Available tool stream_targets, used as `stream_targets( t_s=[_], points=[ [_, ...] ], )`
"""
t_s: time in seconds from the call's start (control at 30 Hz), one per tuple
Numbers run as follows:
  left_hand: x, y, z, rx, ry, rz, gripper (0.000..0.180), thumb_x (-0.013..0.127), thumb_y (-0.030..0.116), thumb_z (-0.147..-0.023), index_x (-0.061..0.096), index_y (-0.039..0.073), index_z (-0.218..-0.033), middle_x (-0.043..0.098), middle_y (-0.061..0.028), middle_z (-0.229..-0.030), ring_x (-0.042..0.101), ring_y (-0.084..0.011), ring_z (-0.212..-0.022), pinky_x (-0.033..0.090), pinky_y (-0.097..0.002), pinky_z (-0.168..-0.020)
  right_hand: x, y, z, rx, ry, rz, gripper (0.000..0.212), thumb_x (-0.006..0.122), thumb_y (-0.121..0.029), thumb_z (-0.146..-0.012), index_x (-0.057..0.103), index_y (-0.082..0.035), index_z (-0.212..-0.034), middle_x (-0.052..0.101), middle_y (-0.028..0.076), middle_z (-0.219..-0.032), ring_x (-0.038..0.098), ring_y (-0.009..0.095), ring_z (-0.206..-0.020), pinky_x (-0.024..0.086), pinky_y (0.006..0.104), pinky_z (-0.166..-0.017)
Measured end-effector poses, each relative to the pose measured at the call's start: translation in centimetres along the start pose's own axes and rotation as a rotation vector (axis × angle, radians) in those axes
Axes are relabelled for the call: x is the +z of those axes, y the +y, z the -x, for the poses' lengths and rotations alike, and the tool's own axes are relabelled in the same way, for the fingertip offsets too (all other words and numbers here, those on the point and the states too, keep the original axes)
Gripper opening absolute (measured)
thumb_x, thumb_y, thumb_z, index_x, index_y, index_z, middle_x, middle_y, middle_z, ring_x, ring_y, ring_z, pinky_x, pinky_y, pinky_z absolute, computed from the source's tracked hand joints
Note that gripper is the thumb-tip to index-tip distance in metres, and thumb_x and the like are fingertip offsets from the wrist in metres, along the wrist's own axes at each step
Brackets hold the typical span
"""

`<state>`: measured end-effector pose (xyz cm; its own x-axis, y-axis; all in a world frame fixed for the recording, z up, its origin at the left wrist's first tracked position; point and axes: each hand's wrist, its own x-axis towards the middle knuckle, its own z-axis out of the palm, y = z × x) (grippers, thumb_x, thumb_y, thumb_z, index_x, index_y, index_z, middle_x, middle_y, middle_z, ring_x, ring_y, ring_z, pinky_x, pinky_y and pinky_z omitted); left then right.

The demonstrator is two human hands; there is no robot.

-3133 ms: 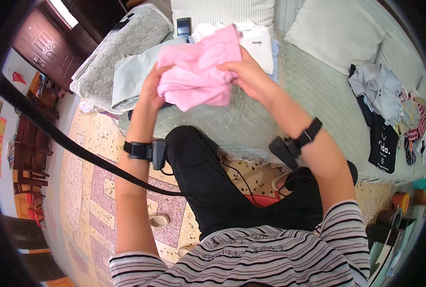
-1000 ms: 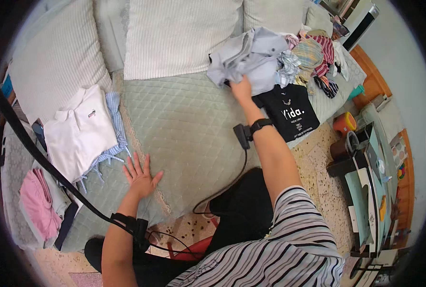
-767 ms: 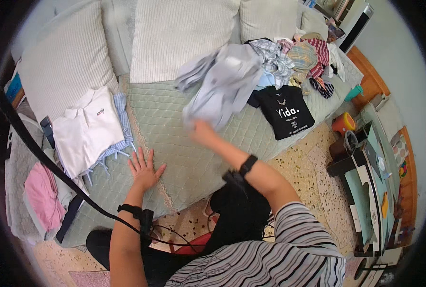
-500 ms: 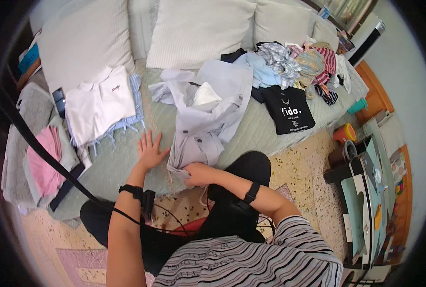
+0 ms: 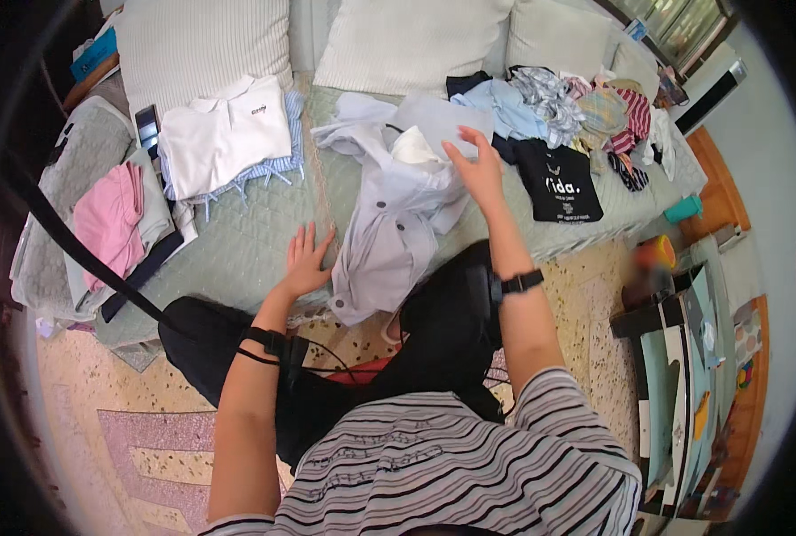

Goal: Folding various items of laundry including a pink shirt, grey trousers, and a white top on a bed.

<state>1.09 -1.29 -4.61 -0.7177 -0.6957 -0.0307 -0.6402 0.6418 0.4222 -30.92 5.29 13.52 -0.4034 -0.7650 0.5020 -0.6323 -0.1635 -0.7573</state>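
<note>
A light grey-lavender buttoned shirt point(image 5: 382, 234) lies loosely on the sofa seat point(image 5: 228, 259) in front of me, its lower end hanging over the front edge. A white patch point(image 5: 412, 147) shows in its upper part. My left hand point(image 5: 308, 261) rests flat on the seat beside the shirt's left edge, fingers spread. Over the shirt's right upper side hovers my right hand point(image 5: 477, 168), thumb and fingers apart with nothing between them. Whether it touches the fabric I cannot tell.
Left of the shirt lie a white collared shirt point(image 5: 224, 134) over blue striped fabric, a phone point(image 5: 148, 127) and folded pink clothing point(image 5: 110, 219). To the right are a black T-shirt point(image 5: 554, 179) and a heap of mixed clothes point(image 5: 541, 103). Cushions point(image 5: 411, 45) line the back.
My right hand has let go of the shirt's lower edge and moved up to its right upper side. The lower end now hangs looser. My left hand stays on the seat.
</note>
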Motion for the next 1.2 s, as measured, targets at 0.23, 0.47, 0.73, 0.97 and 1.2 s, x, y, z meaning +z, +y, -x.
stream_targets(
  t_s=[0.23, 0.47, 0.73, 0.97, 1.2],
  points=[
    [0.6, 1.7, -1.2, 0.036, 0.439, -0.184, 0.078, 0.059, 0.046, -0.078, 0.024, 0.015, -0.141, 0.013, -0.0251, -0.145, 0.009, -0.0398, -0.136, 0.006, -0.0467, -0.109, 4.8, 1.9, 8.2, 0.168, -0.323, 0.844, 0.049, 0.055, -0.034, -0.081, 0.05, -0.008, -0.123, 0.059, 0.016, -0.106, 0.053, 0.034, -0.101, 0.04, 0.04, -0.088],
    [-3.4, 9.6, -2.3, -0.203, 0.31, 0.25, 0.085, 0.063, 0.056, -0.072, 0.036, -0.001, -0.129, 0.042, -0.0263, -0.13, 0.038, -0.041, -0.122, 0.023, -0.0505, -0.102, 2.1, 2.1, 3.8, 0.344, -0.799, 0.251, 0.052, 0.06, -0.036, -0.08, 0.048, -0.011, -0.124, 0.065, 0.012, -0.084, 0.062, 0.027, -0.08, 0.047, 0.0375, -0.07],
    [-2.0, 6.3, -4.4, -0.319, 0.295, 0.396, 0.043, 0.058, 0.036, -0.081, 0.054, 0.004, -0.11, 0.063, -0.0221, -0.092, 0.057, -0.042, -0.09, 0.044, -0.0439, -0.077, 5.3, 4.0, 1.0, -0.022, -0.415, 0.742, 0.047, 0.057, -0.013, -0.073, 0.05, -0.024, -0.118, 0.058, 0.014, -0.104, 0.059, 0.032, -0.093, 0.049, 0.0431, -0.072],
    [-0.9, 3.6, -5.5, -0.459, 0.271, 1.084, 0.024, 0.046, 0.015, -0.089, 0.058, 0.004, -0.107, 0.065, -0.0118, -0.098, 0.061, -0.0269, -0.09, 0.046, -0.0364, -0.077, -0.8, 6.8, -6.9, 0.613, -0.259, -0.075, 0.035, 0.044, -0.026, -0.093, 0.043, -0.002, -0.119, 0.055, 0.018, -0.111, 0.059, 0.031, -0.099, 0.052, 0.0397, -0.07],
    [-3.1, 4.0, -5.0, -0.38, 0.248, 1.746, 0.038, 0.038, 0.025, -0.095, 0.041, 0.005, -0.127, 0.054, -0.0107, -0.12, 0.057, -0.0231, -0.102, 0.048, -0.0366, -0.086, -7.4, 6.5, -9.8, 0.607, 0.044, -0.95, 0.044, 0.051, -0.025, -0.091, 0.038, -0.002, -0.126, 0.037, 0.019, -0.13, 0.051, 0.037, -0.108, 0.048, 0.0488, -0.086]
  ],
)
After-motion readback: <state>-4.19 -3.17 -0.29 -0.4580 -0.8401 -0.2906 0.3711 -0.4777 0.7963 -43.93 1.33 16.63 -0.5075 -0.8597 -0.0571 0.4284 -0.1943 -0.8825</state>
